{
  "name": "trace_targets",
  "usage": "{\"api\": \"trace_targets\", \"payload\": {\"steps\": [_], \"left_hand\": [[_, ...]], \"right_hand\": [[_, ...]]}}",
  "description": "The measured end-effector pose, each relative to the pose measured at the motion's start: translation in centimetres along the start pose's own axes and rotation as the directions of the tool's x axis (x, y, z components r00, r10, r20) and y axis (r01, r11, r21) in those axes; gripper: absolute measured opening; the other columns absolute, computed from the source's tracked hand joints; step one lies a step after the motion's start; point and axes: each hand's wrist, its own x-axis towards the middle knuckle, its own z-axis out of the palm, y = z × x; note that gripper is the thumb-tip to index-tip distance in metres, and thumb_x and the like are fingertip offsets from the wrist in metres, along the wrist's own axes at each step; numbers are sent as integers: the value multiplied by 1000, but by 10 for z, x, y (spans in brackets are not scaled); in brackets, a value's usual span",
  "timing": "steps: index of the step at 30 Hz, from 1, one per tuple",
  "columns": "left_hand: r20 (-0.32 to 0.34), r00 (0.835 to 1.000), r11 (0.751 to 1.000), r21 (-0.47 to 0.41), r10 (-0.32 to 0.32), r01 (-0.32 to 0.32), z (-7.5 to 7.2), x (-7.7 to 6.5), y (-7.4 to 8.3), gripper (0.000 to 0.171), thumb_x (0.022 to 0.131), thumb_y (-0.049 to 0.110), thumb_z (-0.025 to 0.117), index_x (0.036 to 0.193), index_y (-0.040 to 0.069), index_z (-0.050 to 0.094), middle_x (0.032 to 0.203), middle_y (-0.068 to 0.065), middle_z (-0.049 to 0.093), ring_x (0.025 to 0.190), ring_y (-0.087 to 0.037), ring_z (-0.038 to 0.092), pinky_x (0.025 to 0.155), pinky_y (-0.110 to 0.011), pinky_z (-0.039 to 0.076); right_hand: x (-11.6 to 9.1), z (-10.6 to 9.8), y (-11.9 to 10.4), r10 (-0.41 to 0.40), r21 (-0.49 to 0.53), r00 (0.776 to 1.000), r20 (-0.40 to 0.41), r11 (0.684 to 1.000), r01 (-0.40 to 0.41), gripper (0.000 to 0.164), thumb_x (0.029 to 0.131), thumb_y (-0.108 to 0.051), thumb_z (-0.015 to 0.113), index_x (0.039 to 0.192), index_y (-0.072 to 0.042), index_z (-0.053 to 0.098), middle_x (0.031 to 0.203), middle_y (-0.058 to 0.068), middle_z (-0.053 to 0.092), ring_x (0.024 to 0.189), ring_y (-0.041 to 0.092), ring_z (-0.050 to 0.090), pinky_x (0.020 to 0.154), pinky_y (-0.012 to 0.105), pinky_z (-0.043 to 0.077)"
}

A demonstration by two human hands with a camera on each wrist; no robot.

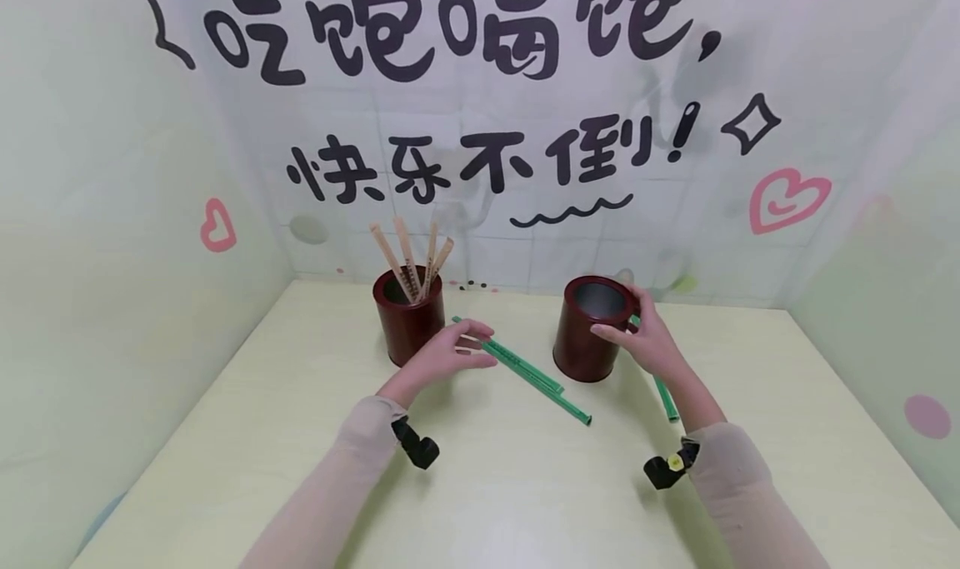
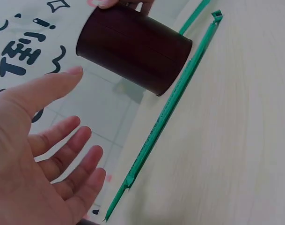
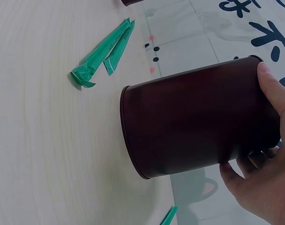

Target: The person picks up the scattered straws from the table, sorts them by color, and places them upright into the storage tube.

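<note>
Steadiness helps you most: with your right hand [image 1: 648, 339] clasping the dark-red cup [image 1: 581, 342] near its rim, between the slim green packets [image 1: 525, 371], hold it level while your left hand [image 1: 448, 352], fingers apart and empty, avoids bumping them.

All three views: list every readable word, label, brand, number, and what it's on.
"吃饱喝饱," – printed backdrop, upper line.
"快乐不倒!" – same backdrop, lower line.
Green wrapped sticks – dark print, too small and blurred to read.
Beige wrapped sticks – dark print, too small to read.
Dark red cylindrical holders – no text on visible sides.
</note>
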Motion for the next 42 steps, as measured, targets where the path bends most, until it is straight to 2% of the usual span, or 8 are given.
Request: {"api": "trace_targets", "payload": {"steps": [4,9,19,28,32,37,42], "left_hand": [[4,999,999,31,-42,42,6,11,-4,49,93,18,70,135,-1,53,136,-18,59,129,-34,56,107,-46,48],[13,999,997,64,-48,47,9,20,-8,43,94,16,68,131,-2,55,130,-17,62,125,-33,58,106,-45,48],[-21,1000,989,145,-4,7,7,28,-15,34,92,13,71,122,-1,63,122,-15,67,118,-32,62,104,-45,49],[-92,995,967,246,-39,60,8,36,-25,32,87,13,76,117,5,69,116,-10,67,107,-25,57,97,-41,48],[-96,994,958,279,-47,72,10,37,-27,29,87,11,76,114,6,69,118,-10,68,110,-24,58,101,-42,47],[-94,994,949,307,-50,77,12,39,-31,23,87,5,74,109,9,71,114,-7,70,109,-23,61,100,-41,49],[-50,998,938,341,-43,58,13,40,-31,20,88,-2,70,104,10,72,105,-3,72,100,-17,64,92,-36,53]], "right_hand": [[1,0,2,3,4,1000,-4,1000,-3,92,91,-25,73,157,-5,11,152,21,34,142,39,33,117,59,32],[1,0,2,3,-2,1000,-10,1000,-3,91,91,-25,73,156,-5,12,152,21,35,141,38,33,117,59,32],[3,2,-6,2,-9,1000,-8,1000,-2,91,92,-22,72,158,-6,11,153,22,34,142,38,33,118,59,30],[4,1,-4,4,-13,1000,-11,1000,-4,93,92,-19,72,158,-6,9,154,22,33,143,38,32,117,60,30],[1,0,-3,9,-19,1000,-14,1000,-10,92,92,-19,72,158,-5,10,153,22,33,142,39,32,117,60,30],[1,-1,-2,19,-18,1000,-15,1000,-20,93,91,-20,72,158,-5,10,154,23,33,142,39,32,117,60,30],[2,-1,0,21,-20,1000,-20,1000,-21,93,91,-19,72,158,-6,10,154,23,33,142,39,32,117,60,31]]}}
